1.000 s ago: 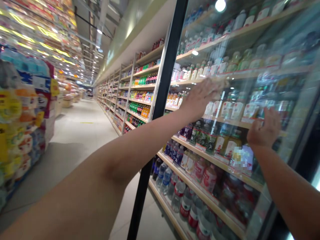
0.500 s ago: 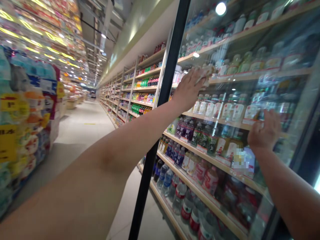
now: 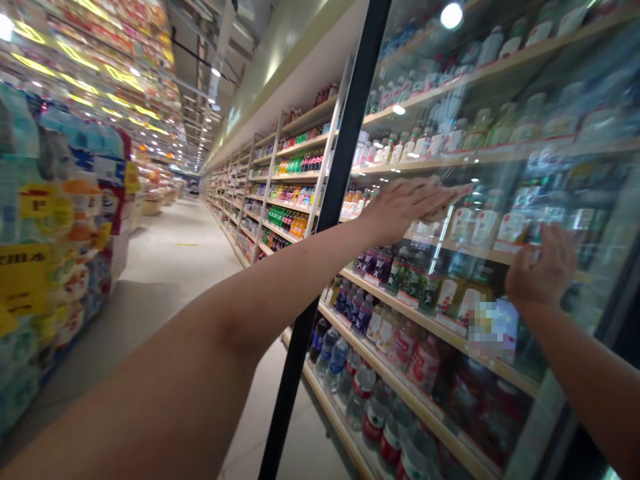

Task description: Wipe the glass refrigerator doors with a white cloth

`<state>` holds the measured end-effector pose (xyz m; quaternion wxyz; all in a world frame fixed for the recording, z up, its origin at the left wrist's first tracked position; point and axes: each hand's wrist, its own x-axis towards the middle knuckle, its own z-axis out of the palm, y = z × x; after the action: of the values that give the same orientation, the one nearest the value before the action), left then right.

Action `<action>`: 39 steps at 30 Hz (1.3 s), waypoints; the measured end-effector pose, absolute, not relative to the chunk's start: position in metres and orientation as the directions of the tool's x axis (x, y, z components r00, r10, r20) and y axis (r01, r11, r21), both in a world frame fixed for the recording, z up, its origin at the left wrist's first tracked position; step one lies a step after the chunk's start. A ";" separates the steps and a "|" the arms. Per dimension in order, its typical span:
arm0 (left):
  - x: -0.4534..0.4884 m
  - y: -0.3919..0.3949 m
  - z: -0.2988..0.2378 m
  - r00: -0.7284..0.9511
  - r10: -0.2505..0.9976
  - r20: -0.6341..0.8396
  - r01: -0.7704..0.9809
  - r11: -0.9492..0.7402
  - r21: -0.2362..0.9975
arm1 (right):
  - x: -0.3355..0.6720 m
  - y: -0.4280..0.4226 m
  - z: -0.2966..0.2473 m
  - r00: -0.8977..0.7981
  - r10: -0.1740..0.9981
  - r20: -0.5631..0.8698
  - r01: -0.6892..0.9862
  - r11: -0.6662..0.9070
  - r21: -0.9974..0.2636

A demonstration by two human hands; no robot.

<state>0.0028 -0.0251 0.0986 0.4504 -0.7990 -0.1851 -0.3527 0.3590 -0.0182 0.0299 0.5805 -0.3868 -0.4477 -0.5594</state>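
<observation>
My left hand [image 3: 407, 207] is stretched out to the glass door [image 3: 450, 87], with a crumpled pale cloth [image 3: 439, 215] pressed under its palm and fingers. Most of the cloth is hidden by the hand; whether it is fabric or paper I cannot tell. Its fingers point right, in front of a shelf of bottles with white labels [image 3: 463, 223]. On the right side of the pane, my right hand [image 3: 543, 267] is raised with its fingers stretched upward. It appears to lie on the glass and holds nothing visible.
A black door frame [image 3: 327, 207] slants down the middle. Behind the glass, bottled drinks [image 3: 423, 360] fill several shelves. Further shelves [image 3: 290, 167] run along the wall at left. A stack of packaged goods [image 3: 65, 227] borders the aisle floor [image 3: 165, 257].
My left hand has slid down and to the right over the glass with the cloth, its fingers turning from upward to rightward. The right hand keeps its place on the pane; the view has shifted slightly.
</observation>
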 end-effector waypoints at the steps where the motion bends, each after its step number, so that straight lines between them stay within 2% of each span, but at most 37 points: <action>1: 0.006 -0.027 0.105 0.641 -0.011 0.767 0.637 -0.550 -0.540 | 0.359 -0.021 0.031 -0.020 -0.290 0.957 0.997 0.067 0.041; 4: 0.014 -0.034 0.116 0.596 -0.001 0.803 0.621 -0.633 -0.462 | 0.346 -0.034 0.042 -0.077 -0.254 0.964 0.995 0.040 0.090; 7: 0.017 -0.039 0.119 0.587 -0.065 0.807 0.541 -0.711 -0.450 | 0.303 -0.054 0.062 -0.305 -0.239 0.922 0.938 0.094 0.335; 9: 0.017 -0.037 0.120 0.580 -0.103 0.808 0.506 -0.732 -0.456 | 0.264 -0.064 0.075 -0.480 -0.216 0.850 0.836 0.182 0.518; 11: 0.017 -0.033 0.120 0.552 -0.127 0.824 0.498 -0.742 -0.448 | 0.229 -0.068 0.084 -0.604 -0.143 0.784 0.743 0.255 0.619; 14: 0.015 -0.028 0.119 0.416 -0.135 0.899 0.498 -0.794 -0.349 | 0.199 -0.061 0.089 -0.682 -0.026 0.731 0.692 0.298 0.657; 17: 0.006 -0.030 0.118 0.319 -0.089 0.943 0.494 -0.834 -0.245 | 0.198 -0.051 0.089 -0.693 -0.018 0.721 0.694 0.257 0.673; 19: -0.001 -0.033 0.118 0.335 -0.076 0.939 0.532 -0.807 -0.255 | 0.205 -0.049 0.090 -0.691 -0.031 0.723 0.708 0.174 0.684; 22: -0.012 -0.033 0.118 0.325 -0.021 0.946 0.706 -0.660 -0.257 | 0.220 -0.054 0.091 -0.715 -0.016 0.699 0.696 0.085 0.713; 25: -0.018 -0.025 0.116 0.333 0.033 0.942 0.824 -0.496 -0.274 | 0.235 -0.061 0.087 -0.790 0.033 0.612 0.611 0.124 0.782; 29: -0.021 -0.013 0.114 0.405 0.070 0.911 0.839 -0.425 -0.340 | 0.254 -0.066 0.075 -0.874 0.060 0.482 0.484 0.207 0.850; 31: -0.021 -0.011 0.114 0.406 0.071 0.911 0.845 -0.410 -0.344 | 0.265 -0.065 0.076 -0.828 0.059 0.557 0.557 0.199 0.806; 33: -0.021 -0.011 0.114 0.401 0.059 0.914 0.850 -0.396 -0.348 | 0.277 -0.063 0.087 -0.684 0.043 0.728 0.726 0.139 0.674; 36: -0.021 -0.013 0.113 0.400 0.046 0.916 0.856 -0.377 -0.355 | 0.295 -0.059 0.112 -0.324 -0.031 0.946 0.946 0.002 0.324; 39: -0.022 -0.014 0.112 0.401 0.045 0.915 0.862 -0.358 -0.360 | 0.302 -0.051 0.131 -0.028 -0.113 0.993 0.999 0.038 0.032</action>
<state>-0.0217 -0.0144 0.1118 0.4638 -0.6967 -0.3254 -0.4401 0.3019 -0.0514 0.1308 0.5297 -0.4533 -0.4884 -0.5247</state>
